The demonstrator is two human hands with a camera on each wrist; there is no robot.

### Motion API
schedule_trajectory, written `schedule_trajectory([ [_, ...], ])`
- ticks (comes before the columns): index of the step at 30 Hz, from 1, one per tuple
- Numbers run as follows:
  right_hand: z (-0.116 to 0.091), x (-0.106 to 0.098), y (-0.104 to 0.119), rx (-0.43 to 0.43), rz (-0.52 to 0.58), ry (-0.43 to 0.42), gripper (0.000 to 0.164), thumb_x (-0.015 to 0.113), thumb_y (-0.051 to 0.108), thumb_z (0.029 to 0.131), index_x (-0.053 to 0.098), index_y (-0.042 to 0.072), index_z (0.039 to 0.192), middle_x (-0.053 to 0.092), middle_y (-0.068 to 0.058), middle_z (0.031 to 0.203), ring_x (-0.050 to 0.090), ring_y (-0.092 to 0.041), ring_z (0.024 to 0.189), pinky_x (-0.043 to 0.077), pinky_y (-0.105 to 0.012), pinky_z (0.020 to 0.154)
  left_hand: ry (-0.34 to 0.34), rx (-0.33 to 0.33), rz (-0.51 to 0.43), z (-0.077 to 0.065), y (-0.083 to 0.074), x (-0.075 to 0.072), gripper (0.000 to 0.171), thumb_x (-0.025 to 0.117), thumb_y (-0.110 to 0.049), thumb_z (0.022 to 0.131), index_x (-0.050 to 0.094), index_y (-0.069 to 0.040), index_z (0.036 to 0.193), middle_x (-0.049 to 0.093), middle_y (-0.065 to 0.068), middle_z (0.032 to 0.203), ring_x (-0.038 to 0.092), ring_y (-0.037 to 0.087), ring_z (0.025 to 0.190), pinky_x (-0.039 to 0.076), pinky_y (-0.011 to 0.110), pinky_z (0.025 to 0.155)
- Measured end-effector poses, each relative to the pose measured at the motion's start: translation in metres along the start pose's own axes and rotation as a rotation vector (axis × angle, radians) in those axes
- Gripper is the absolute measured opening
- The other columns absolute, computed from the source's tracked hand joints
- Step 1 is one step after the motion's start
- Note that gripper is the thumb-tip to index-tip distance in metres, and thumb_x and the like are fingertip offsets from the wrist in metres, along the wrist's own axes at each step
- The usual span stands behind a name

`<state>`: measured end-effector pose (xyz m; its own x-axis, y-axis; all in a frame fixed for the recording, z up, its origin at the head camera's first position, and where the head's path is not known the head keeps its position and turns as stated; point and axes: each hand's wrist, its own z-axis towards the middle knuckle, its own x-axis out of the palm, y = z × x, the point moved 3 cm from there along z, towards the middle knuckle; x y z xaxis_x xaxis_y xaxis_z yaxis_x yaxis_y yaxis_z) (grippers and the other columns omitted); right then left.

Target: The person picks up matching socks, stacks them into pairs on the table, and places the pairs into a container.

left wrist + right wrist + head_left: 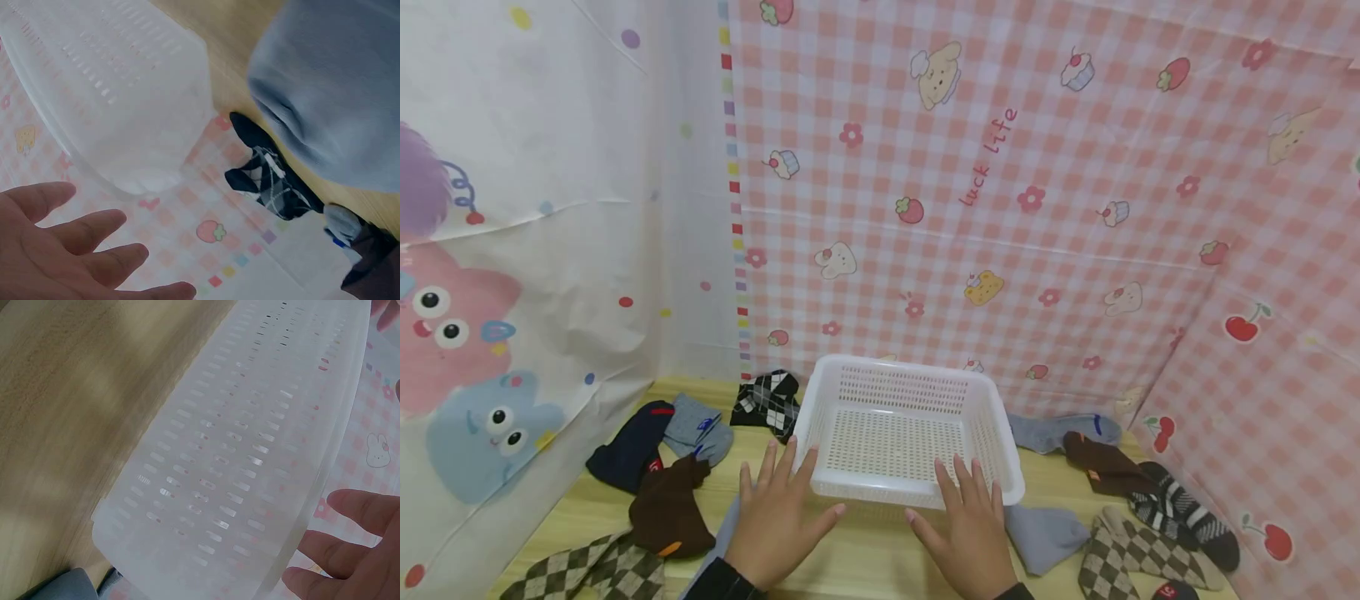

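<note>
A white basket [880, 492] stands mid-bench [880, 550] before a pink checked backdrop [880, 175], while a person's left grip [778, 521] and right grip [966, 525], both released with fingers spread and nothing grasped, reach to its near corners. No sock shows inside the basket, and the work looks to be at its outset: the socks lie loose to either side, and dealing with them appears wholly left to do. On the left are a navy sock [621, 454], a brown sock [670, 508] and, by the basket's far corner, a black-and-white argyle sock [767, 400]; on the right, a dark patterned sock [1183, 508] and a plain grey sock [1045, 537] near the right grip. Much is harder to read. Whether fingertips touch the rim cannot be settled from these angles. The left grip partly covers a grey-blue sock [331, 94], seen larger in the left wrist view, where its end runs out of frame. A checked sock [587, 575] at lower left and a dark red-marked piece [1176, 590] at lower right are cut off, and the right wrist view takes in only part of the basket.
</note>
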<state>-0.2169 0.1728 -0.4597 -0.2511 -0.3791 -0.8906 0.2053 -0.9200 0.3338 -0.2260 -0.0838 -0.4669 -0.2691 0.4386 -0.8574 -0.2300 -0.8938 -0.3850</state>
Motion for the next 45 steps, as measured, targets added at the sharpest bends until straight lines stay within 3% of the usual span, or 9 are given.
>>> schedule_trajectory([
  [9,0.001,-0.001,0.000,-0.009,-0.001,-0.015,0.081,0.058,0.065,0.085,0.041,0.016,0.147,0.036,-0.019,0.153,0.024,-0.044,0.145,0.017,-0.072,0.109,0.047,-0.062,0.012,-0.013,0.017,-0.007,0.088,0.057,-0.071,0.081,0.043,-0.012,0.146,0.036,0.019,0.153,0.023,0.043,0.146,0.019,0.072,0.107],
  [18,0.002,-0.003,0.001,-0.019,-0.001,-0.022,0.079,0.062,0.060,0.085,0.041,0.015,0.147,0.037,-0.019,0.153,0.025,-0.043,0.145,0.018,-0.071,0.109,0.206,-0.154,0.049,-0.029,0.039,-0.014,0.082,0.069,-0.058,0.079,0.047,-0.013,0.143,0.041,0.017,0.149,0.028,0.046,0.142,0.026,0.073,0.101],
  [27,0.004,-0.006,0.002,-0.044,-0.012,-0.059,0.078,0.063,0.058,0.085,0.043,0.014,0.146,0.039,-0.020,0.151,0.027,-0.044,0.144,0.020,-0.071,0.108,0.266,-0.151,0.126,-0.046,0.054,-0.019,0.076,0.068,-0.058,0.079,0.052,-0.015,0.139,0.046,0.017,0.144,0.037,0.044,0.136,0.032,0.069,0.098],
  [36,0.004,-0.006,0.003,-0.051,0.005,-0.064,0.079,0.060,0.062,0.085,0.043,0.013,0.146,0.039,-0.021,0.150,0.026,-0.044,0.144,0.019,-0.072,0.108,0.306,-0.174,0.176,-0.058,0.072,-0.019,0.068,0.067,-0.061,0.079,0.060,-0.015,0.130,0.058,0.013,0.126,0.053,0.038,0.118,0.039,0.068,0.090],
  [40,0.004,-0.005,0.003,-0.052,0.006,-0.055,0.080,0.058,0.063,0.086,0.042,0.013,0.146,0.038,-0.021,0.151,0.025,-0.044,0.144,0.018,-0.072,0.108,0.323,-0.180,0.171,-0.062,0.082,-0.017,0.066,0.064,-0.062,0.081,0.062,-0.015,0.127,0.059,0.010,0.119,0.056,0.035,0.110,0.042,0.064,0.087],
  [45,0.004,-0.005,0.002,-0.056,0.007,-0.056,0.080,0.058,0.063,0.086,0.042,0.013,0.146,0.039,-0.021,0.151,0.025,-0.044,0.144,0.018,-0.072,0.108,0.398,-0.202,0.143,-0.063,0.091,-0.012,0.060,0.064,-0.057,0.083,0.063,-0.014,0.123,0.059,0.009,0.115,0.058,0.033,0.101,0.044,0.061,0.081],
])
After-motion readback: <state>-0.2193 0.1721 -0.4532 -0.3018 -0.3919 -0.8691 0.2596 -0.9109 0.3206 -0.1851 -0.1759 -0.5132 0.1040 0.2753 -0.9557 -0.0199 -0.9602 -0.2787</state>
